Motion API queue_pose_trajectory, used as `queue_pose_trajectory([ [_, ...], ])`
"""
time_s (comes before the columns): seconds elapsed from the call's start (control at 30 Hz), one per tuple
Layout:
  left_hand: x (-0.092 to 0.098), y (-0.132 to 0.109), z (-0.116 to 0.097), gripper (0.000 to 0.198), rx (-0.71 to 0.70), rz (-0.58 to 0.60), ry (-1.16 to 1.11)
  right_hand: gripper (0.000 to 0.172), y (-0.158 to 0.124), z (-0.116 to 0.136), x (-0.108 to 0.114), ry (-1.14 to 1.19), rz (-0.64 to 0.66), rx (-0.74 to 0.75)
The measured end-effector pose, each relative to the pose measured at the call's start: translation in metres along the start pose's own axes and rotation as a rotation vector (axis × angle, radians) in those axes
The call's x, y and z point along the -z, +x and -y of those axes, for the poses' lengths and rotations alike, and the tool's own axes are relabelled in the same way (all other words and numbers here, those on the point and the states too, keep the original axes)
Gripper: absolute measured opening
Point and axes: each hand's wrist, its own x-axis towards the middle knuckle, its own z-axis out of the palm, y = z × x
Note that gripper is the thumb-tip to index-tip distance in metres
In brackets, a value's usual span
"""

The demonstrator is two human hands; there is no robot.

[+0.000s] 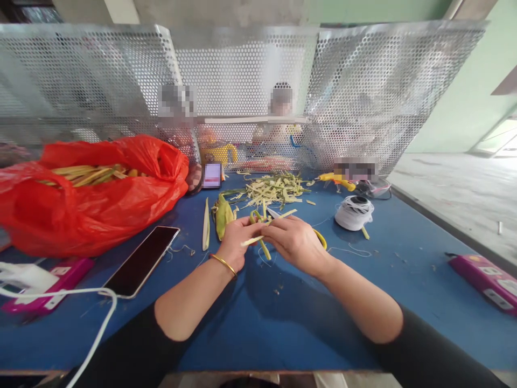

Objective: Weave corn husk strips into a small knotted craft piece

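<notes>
The left hand (238,237) and right hand (294,240) meet over the middle of the blue desk (291,334), fingertips pinching flat, pale-green plant strips (264,249) that cross, one of them bent into a loop. The backs of both hands face up, and the forearms slant inward from the near edge; a smooth gold bangle (223,264) rings the left wrist. The right hand partly hides one pair of scissors (321,238), a metal blade and yellow handle showing. Just beyond the left hand lie one ribbed, husk-like bundle (223,216) and one narrow pale leaf (205,223). Toward the far edge spreads a heap of curled scraps (277,188), too many to count. One white thread spool (354,213) stands toward the far right corner, one yellow glue gun (337,180) behind it. Of two phones, a dark phone (141,261) lies flat left of the hands; a lit phone (212,175) is near the far edge. One crinkled red plastic bag (121,215) slumps over the far left corner.
</notes>
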Motion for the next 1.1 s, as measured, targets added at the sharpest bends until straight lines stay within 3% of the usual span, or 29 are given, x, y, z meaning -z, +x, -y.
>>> queue_pose_trajectory([
  [0.07, -0.003, -0.004, -0.002, 0.007, -0.026, -0.029, 0.075, 0.02, 0.0, 0.0, 0.0, -0.002, -0.11, -0.045],
  [0.17, -0.007, -0.009, -0.006, 0.006, -0.024, 0.052, 0.148, 0.017, 0.001, -0.002, 0.001, 0.11, -0.222, -0.199],
  [0.4, -0.006, -0.011, -0.008, 0.002, 0.028, 0.189, 0.125, 0.013, 0.004, -0.006, 0.001, 0.352, -0.054, -0.636],
  [0.63, -0.006, -0.009, -0.001, 0.011, -0.053, 0.174, 0.128, 0.012, 0.006, -0.011, 0.008, 0.314, 0.038, -0.692],
  [0.8, -0.005, -0.007, -0.002, 0.014, -0.023, 0.158, 0.119, 0.034, 0.002, -0.032, 0.021, 0.621, 0.29, -0.698],
  [0.87, -0.004, -0.007, -0.004, 0.012, 0.002, 0.158, 0.1, 0.034, 0.0, -0.039, 0.027, 0.705, 0.346, -0.679],
  [1.0, -0.003, -0.008, -0.006, 0.008, 0.044, 0.161, 0.072, 0.02, -0.002, -0.046, 0.035, 0.568, 0.435, -0.577],
  [1.1, -0.002, -0.006, -0.007, 0.009, 0.064, 0.099, 0.052, 0.016, -0.002, -0.046, 0.037, 0.346, 0.333, -0.526],
])
